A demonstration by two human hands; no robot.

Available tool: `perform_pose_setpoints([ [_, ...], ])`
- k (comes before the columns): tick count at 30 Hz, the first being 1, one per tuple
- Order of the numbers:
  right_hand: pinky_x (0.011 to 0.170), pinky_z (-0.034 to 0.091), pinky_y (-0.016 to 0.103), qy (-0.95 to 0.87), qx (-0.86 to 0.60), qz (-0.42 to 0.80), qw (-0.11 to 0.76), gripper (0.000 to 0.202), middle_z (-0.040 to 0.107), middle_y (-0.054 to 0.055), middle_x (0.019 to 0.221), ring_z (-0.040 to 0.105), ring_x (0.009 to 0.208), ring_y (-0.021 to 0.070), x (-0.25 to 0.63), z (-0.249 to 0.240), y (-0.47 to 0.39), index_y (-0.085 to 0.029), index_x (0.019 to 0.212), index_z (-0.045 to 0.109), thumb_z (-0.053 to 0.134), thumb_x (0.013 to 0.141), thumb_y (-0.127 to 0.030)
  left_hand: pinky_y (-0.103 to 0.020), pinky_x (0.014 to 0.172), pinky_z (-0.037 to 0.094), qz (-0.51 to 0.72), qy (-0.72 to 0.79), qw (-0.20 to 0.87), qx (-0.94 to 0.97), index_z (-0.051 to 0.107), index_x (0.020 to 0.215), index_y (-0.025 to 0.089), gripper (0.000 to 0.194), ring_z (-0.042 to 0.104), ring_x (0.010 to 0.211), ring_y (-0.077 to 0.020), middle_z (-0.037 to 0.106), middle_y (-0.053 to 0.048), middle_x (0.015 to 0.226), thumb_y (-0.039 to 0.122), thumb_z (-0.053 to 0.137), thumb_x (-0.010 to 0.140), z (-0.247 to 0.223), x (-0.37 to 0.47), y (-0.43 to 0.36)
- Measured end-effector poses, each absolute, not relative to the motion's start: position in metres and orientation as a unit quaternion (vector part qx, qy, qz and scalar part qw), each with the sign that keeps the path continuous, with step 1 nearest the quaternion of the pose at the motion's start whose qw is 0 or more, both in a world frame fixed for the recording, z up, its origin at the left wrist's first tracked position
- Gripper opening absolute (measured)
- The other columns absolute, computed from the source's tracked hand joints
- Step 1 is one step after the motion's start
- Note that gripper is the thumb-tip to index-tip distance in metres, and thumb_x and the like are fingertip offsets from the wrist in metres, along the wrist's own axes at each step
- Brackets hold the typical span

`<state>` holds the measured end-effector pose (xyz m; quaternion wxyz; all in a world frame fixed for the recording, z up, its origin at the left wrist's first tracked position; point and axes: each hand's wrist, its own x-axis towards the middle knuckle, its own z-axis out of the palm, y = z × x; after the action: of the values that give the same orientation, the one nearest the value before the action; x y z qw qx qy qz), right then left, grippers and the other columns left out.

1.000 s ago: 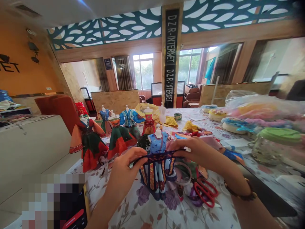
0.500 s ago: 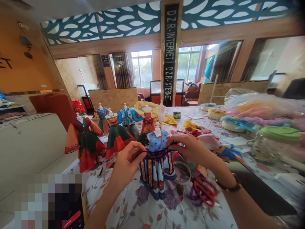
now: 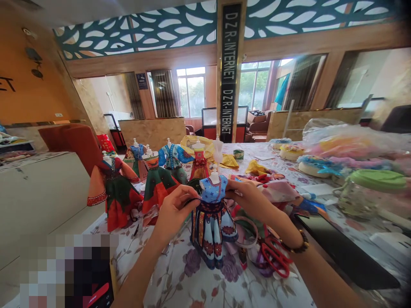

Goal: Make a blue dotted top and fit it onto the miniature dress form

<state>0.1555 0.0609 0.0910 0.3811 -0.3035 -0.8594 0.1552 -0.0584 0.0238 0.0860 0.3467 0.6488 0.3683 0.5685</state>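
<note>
**Left hand (image 3: pixel 175 214) and right hand (image 3: pixel 252 199) at 1 navy-and-pale-blue patterned cloth skirt (image 3: pixel 208 233)**

The left thumb and fingertips pinch 1 edge of the skirt's dark waistband (image 3: pixel 212 207). The right fingertips are partly hidden beside the waist; I cannot tell whether they pinch. The skirt hangs against 1 small white mannequin (image 3: pixel 214 177) in a blue patterned bodice (image 3: pixel 213 190).

Behind stand 5 other brightly dressed mannequins (image 3: pixel 157 179) and 1 plain white mannequin (image 3: pixel 218 152). To the right lie 1 pair of red-handled scissors (image 3: pixel 276 259), 1 flat black slab (image 3: pixel 343 250) and 1 clear, green-lidded jar (image 3: pixel 359 203).

A white floral tablecloth (image 3: pixel 170 288) covers the table. Beyond, 1 black-and-gold lettered pillar (image 3: pixel 230 55) rises between 2 bright windows (image 3: pixel 195 96), beneath teal leaf-cut panels (image 3: pixel 170 25).
</note>
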Motion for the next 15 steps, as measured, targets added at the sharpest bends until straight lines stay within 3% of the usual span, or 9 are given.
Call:
perform_pose_setpoints([
  [15, 0.067, 0.046, 0.025, -0.863, -0.264, 0.166, 0.397, 0.027, 0.069, 0.003, 0.071, 0.061, 0.068, 0.0165, 0.149, 0.092, 0.069, -0.017, 0.071, 0.067, 0.047, 0.088, -0.016, -0.023, 0.071, 0.047, 0.558, 0.332, 0.385, 0.657, 0.060, 0.074, 0.017, 0.018, 0.061, 0.075, -0.0134, 0.063, 0.002, 0.073, 0.015, 0.074, 0.063, 0.082, -0.058, 0.050],
])
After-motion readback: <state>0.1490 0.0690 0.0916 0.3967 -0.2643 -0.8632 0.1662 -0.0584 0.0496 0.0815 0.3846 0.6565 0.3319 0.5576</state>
